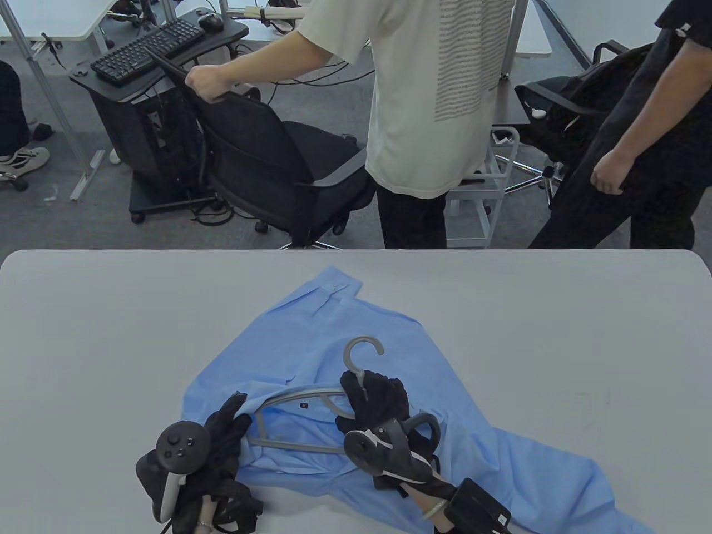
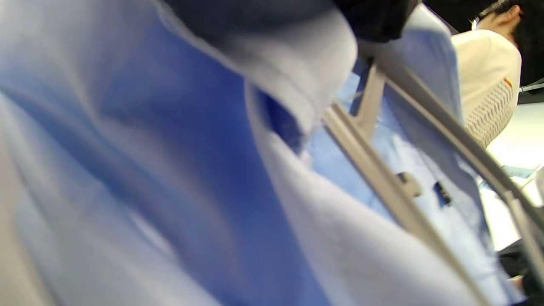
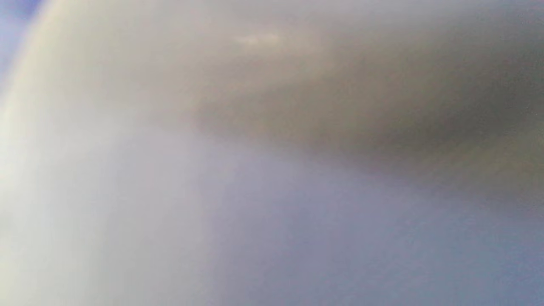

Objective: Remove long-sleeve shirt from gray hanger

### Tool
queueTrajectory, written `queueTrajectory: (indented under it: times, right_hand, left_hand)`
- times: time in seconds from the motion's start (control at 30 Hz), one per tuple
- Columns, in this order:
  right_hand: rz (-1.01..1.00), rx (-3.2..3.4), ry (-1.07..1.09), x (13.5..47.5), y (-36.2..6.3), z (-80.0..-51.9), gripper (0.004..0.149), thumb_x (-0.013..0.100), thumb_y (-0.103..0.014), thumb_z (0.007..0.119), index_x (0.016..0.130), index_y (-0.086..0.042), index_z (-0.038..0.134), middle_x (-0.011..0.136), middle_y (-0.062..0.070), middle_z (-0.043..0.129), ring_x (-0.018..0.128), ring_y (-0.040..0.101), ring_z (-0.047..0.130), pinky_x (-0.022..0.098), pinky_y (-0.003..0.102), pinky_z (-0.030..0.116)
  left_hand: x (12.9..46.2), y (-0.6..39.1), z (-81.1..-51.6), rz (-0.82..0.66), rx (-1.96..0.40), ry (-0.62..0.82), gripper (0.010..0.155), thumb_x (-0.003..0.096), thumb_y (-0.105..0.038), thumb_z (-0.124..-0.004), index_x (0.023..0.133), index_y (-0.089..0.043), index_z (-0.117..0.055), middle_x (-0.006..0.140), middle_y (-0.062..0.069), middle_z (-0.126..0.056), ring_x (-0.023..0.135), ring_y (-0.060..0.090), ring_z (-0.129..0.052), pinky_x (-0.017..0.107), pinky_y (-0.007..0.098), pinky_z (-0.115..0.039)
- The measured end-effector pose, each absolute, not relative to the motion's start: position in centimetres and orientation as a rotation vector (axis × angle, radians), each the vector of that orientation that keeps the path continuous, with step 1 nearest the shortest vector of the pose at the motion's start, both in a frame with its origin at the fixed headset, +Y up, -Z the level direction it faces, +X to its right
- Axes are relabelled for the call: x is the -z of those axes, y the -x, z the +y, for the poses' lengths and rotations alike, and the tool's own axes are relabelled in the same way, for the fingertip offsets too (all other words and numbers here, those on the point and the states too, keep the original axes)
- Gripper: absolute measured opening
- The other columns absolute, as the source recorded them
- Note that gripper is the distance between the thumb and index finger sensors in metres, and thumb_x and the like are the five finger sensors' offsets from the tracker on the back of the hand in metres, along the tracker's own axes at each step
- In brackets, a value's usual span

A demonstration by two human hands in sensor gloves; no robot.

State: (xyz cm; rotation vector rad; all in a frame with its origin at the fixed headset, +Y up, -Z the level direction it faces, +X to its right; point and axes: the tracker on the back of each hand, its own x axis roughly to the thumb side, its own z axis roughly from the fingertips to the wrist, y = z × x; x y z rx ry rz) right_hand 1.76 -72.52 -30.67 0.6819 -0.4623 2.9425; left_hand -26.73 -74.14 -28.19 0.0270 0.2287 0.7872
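A light blue long-sleeve shirt lies spread on the white table. A gray hanger sits in its open front, hook pointing away from me. My right hand grips the hanger at the neck just below the hook. My left hand holds the shirt's edge at the hanger's left end. In the left wrist view the shirt cloth fills the frame, with the hanger's gray bars running across it at right. The right wrist view is a blur of cloth.
Beyond the table's far edge stand a person in a white T-shirt, holding a black office chair, and a person in black. A sleeve trails to the lower right.
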Motion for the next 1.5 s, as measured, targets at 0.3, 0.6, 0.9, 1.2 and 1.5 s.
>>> queueTrajectory:
  times: [0.3,0.6,0.9,1.2,1.5]
  right_hand:
    - [-0.444,-2.946,-0.681,30.7,-1.8,-72.5,0.078,0.059,-0.045,0.08,0.116,-0.003,0.047,0.103,0.038,0.059,0.091,0.053,0.069,0.064,0.071,0.06]
    - [-0.458,-2.938,-0.645,30.9,-2.0,-72.5,0.077,0.059,-0.046,0.081,0.114,-0.002,0.049,0.1,0.037,0.061,0.093,0.057,0.067,0.059,0.077,0.061]
    - [-0.441,-2.902,-0.617,31.3,-2.2,-72.3,0.078,0.058,-0.047,0.082,0.113,-0.004,0.049,0.1,0.035,0.062,0.093,0.055,0.069,0.058,0.076,0.064]
    - [-0.442,-2.836,-0.575,31.8,-3.0,-72.1,0.078,0.054,-0.049,0.086,0.11,-0.006,0.053,0.097,0.032,0.066,0.087,0.049,0.078,0.057,0.071,0.071]
    - [-0.402,-2.789,-0.547,32.5,-3.8,-71.8,0.078,0.052,-0.049,0.088,0.109,-0.007,0.056,0.096,0.03,0.068,0.086,0.046,0.08,0.058,0.067,0.073]
  left_hand:
    - [28.2,27.2,-74.5,0.25,-1.003,-0.015,0.051,0.0515,-0.047,-0.069,0.101,-0.034,-0.07,0.109,0.004,-0.078,0.095,0.031,-0.083,0.074,0.048,-0.062]
    - [28.0,27.9,-74.9,0.303,-1.168,-0.028,0.05,0.0536,-0.044,-0.069,0.101,-0.028,-0.069,0.111,0.008,-0.075,0.096,0.033,-0.084,0.073,0.045,-0.065]
    - [28.1,28.6,-74.8,0.316,-1.279,-0.017,0.05,0.0532,-0.043,-0.07,0.101,-0.027,-0.071,0.109,0.008,-0.076,0.093,0.029,-0.088,0.071,0.043,-0.068]
    - [28.0,29.4,-74.6,0.313,-1.229,-0.03,0.052,0.0513,-0.047,-0.072,0.099,-0.026,-0.074,0.097,0.009,-0.086,0.076,0.017,-0.098,0.065,0.035,-0.075]
    - [28.0,29.7,-74.8,0.321,-1.313,0.005,0.053,0.0501,-0.046,-0.073,0.097,-0.023,-0.075,0.08,0.003,-0.094,0.059,0.009,-0.1,0.065,0.035,-0.073]
